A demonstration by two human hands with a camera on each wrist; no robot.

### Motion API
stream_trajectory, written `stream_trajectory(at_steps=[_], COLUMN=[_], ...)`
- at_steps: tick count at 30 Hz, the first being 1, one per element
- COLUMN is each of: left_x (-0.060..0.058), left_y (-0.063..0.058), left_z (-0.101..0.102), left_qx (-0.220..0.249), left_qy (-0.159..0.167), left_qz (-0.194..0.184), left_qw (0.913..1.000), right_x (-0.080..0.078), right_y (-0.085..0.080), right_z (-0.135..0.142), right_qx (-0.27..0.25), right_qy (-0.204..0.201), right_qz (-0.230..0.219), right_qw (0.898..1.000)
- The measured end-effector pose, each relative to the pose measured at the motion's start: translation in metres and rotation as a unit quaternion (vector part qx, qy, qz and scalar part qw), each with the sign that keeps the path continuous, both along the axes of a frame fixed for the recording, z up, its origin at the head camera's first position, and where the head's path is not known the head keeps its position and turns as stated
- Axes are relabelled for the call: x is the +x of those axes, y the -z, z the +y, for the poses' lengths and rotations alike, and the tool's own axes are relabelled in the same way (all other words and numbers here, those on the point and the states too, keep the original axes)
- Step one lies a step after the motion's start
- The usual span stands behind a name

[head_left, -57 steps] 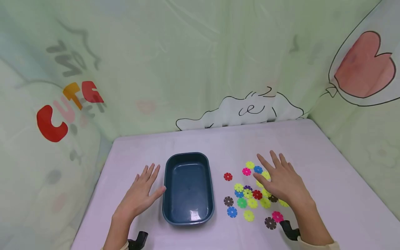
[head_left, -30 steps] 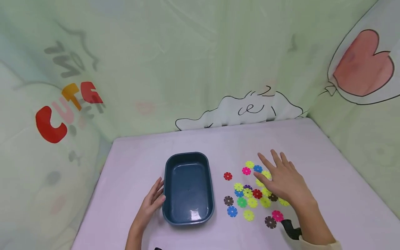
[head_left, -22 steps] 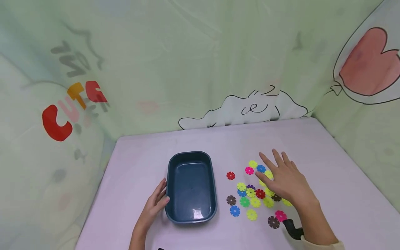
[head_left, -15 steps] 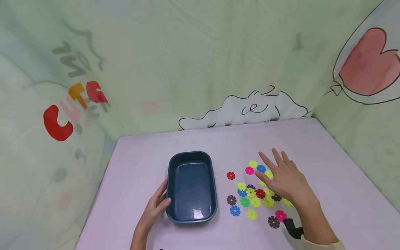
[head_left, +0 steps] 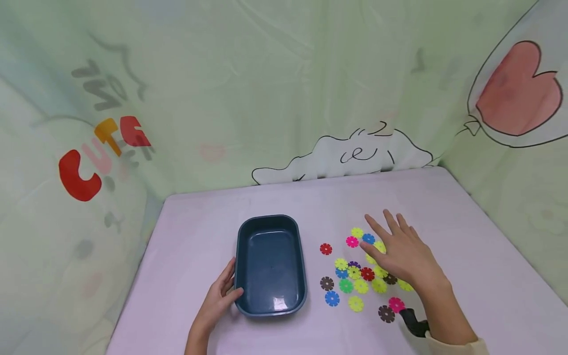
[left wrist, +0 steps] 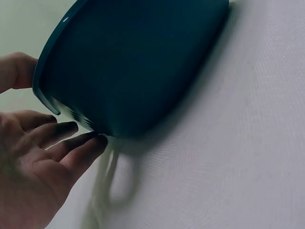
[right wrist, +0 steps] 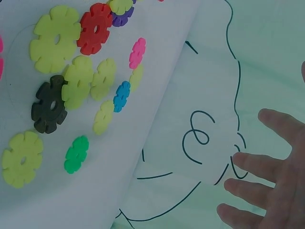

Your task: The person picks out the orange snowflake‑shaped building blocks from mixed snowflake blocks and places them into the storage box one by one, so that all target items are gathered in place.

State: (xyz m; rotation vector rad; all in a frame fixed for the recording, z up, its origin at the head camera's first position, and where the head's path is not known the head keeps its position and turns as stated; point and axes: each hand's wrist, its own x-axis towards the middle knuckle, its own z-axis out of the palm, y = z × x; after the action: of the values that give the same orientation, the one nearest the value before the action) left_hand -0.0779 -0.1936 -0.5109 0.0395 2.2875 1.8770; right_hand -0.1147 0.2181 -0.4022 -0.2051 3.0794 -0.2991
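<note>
A dark blue plastic tray (head_left: 271, 261) sits on the table, with nothing inside. At its left side my left hand (head_left: 215, 303) grips it, thumb over the rim and fingers along the outside. The left wrist view shows the fingertips (left wrist: 97, 140) against the tray's outer wall (left wrist: 124, 71). Spread wide, my right hand (head_left: 406, 256) hovers above the scattered snowflake discs and holds nothing. Among these flat notched pieces are a red disc (head_left: 367, 274), a green disc (head_left: 346, 285), a blue disc (head_left: 332, 298) and several yellow ones. The right hand hides some of them.
A pale lilac cloth covers the table (head_left: 199, 222). Printed green curtains (head_left: 213, 98) stand behind it and at both sides. A black camera mount (head_left: 414, 323) sticks out by the right wrist, near a pink disc (head_left: 396, 304) and a dark brown disc (head_left: 386, 314).
My left hand, spread and raised earlier, has moved right to the tray, and its thumb now lies over the rim. The right hand stays nearly still; the view shifts slightly.
</note>
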Motion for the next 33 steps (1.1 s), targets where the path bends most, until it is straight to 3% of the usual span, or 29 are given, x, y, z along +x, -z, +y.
stream_trajectory(at_steps=[11,18,26,33], left_x=[-0.002,-0.003,-0.004,-0.004], left_y=[-0.001,-0.006,-0.005,-0.004], left_z=[-0.001,-0.002,-0.003,-0.004], left_qx=[0.047,0.086,0.089,0.078], left_qy=[0.0,0.026,0.036,0.027], left_qz=[-0.038,-0.043,-0.048,-0.049], left_qw=[0.9981,0.995,0.9942,0.9954], right_x=[0.0,-0.006,-0.01,-0.012], right_y=[-0.003,-0.01,-0.022,-0.027], right_z=[-0.002,-0.002,0.001,0.008], right_qx=[-0.004,0.006,0.007,-0.038], right_qy=[-0.005,-0.018,-0.029,-0.033], right_qz=[0.002,0.01,0.009,0.011], right_qw=[1.0,1.0,1.0,0.999])
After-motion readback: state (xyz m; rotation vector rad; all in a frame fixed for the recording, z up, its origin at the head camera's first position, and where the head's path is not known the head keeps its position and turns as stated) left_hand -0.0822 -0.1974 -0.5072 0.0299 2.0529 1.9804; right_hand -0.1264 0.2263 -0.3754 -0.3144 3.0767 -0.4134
